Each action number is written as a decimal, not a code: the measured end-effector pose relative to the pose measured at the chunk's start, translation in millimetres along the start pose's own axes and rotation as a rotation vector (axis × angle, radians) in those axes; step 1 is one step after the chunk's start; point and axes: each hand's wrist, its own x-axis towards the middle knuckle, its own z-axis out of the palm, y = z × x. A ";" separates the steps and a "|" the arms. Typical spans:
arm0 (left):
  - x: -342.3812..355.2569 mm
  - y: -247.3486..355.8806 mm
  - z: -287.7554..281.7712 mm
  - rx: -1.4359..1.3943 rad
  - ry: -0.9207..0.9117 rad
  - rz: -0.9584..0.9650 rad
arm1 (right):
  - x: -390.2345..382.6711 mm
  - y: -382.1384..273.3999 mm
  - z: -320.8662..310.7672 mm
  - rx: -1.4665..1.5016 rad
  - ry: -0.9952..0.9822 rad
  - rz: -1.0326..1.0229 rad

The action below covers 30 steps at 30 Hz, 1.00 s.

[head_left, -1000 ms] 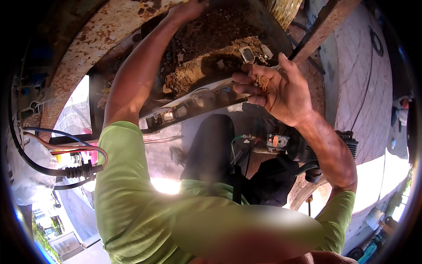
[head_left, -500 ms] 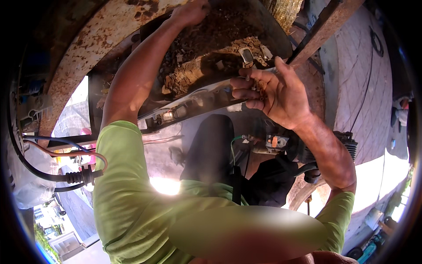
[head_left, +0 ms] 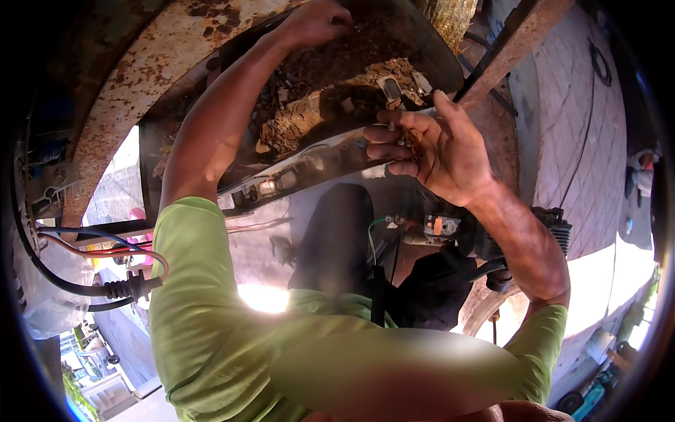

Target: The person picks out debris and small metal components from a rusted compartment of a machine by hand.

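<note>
Over the far end of a dark, rusty tray (head_left: 450,67), my left hand (head_left: 318,24) reaches down with its fingers drawn together. Whatever they pinch, if anything, is hidden. Rusty flakes and small debris (head_left: 299,116) lie across the tray's bottom, along with a small oblong metal-rimmed piece (head_left: 389,88). My right hand (head_left: 450,151) is held palm up beside the tray's near right edge. Its curled fingers cradle several small metal pieces (head_left: 410,141), which look like screws or similar hardware.
A large rusty curved panel (head_left: 133,77) rises at the left. A rusty bar (head_left: 517,49) slants at the upper right. Cables with a black connector (head_left: 133,286) hang near my left sleeve. Below my right hand sits a device with an orange switch (head_left: 441,226).
My left hand has shifted slightly right and nearer over the tray. My right hand stays nearly still, with the small metal pieces in it.
</note>
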 end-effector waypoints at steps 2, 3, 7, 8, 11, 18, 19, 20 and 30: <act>1.4 4.4 -0.8 0.167 -0.024 0.186 | -0.4 -0.4 0.3 0.000 0.004 0.005; 3.7 6.5 -3.8 0.240 -0.074 0.185 | -0.4 -0.6 0.4 -0.003 0.006 0.004; -2.8 12.0 -2.2 0.343 0.008 0.223 | -1.0 -0.9 0.7 0.000 0.013 0.003; -2.8 11.5 -1.9 0.379 0.014 0.214 | -1.0 -0.8 0.6 0.004 0.013 0.003; -2.2 3.2 2.0 0.498 0.033 0.173 | 0.0 0.5 -1.7 0.029 -0.019 -0.001; 6.3 -6.6 19.6 0.592 0.097 0.112 | -2.0 0.0 -0.6 -0.005 0.010 -0.003; 6.6 -10.7 21.0 0.597 0.114 0.121 | -2.0 -0.3 0.6 -0.015 0.014 -0.003; 6.2 -21.8 20.5 0.611 0.110 0.155 | -1.8 -0.3 2.3 -0.025 0.014 0.000; -9.5 38.6 -5.4 0.001 0.044 -0.062 | -2.5 -1.6 6.5 -0.018 0.041 0.006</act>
